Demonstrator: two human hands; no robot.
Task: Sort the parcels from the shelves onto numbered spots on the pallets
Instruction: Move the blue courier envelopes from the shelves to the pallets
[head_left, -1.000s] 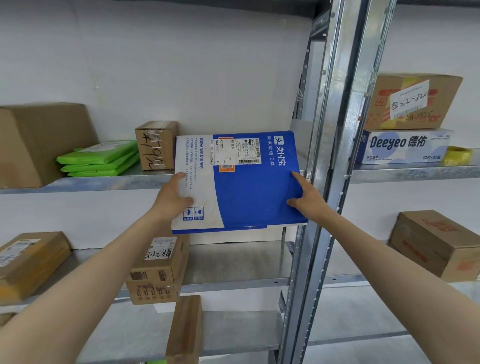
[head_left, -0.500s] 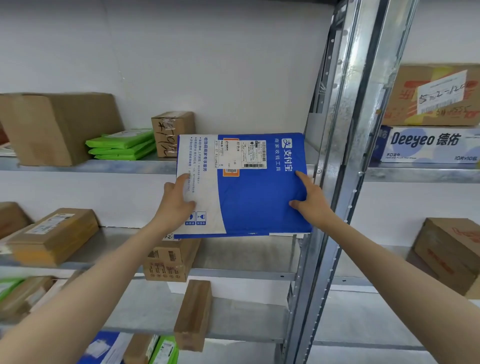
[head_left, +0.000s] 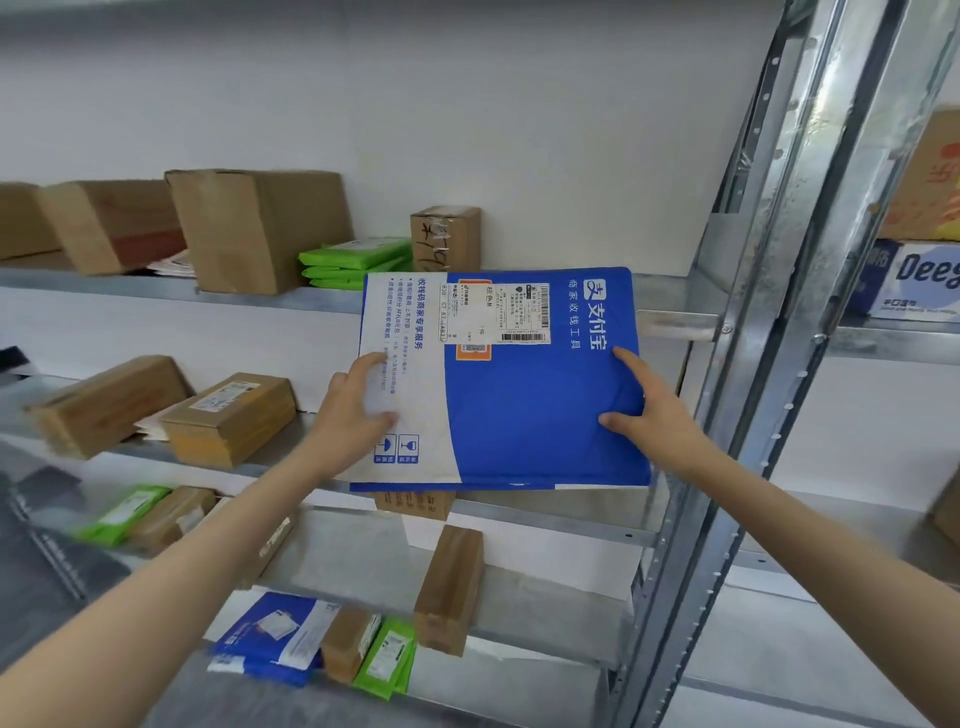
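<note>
Before the shelves (head_left: 104, 285), outstretched hands (head_left: 348, 421) (head_left: 655, 422) seemingly pinch parcel (head_left: 524, 410).

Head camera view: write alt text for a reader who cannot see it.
A person's left hand and right hand hold a flat blue-and-white parcel by its side edges in front of metal shelves. Brown boxes and green packets lie on the shelves.

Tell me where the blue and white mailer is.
Head view, centre: the blue and white mailer is held between left hand and right hand, left of the steel post.
</note>
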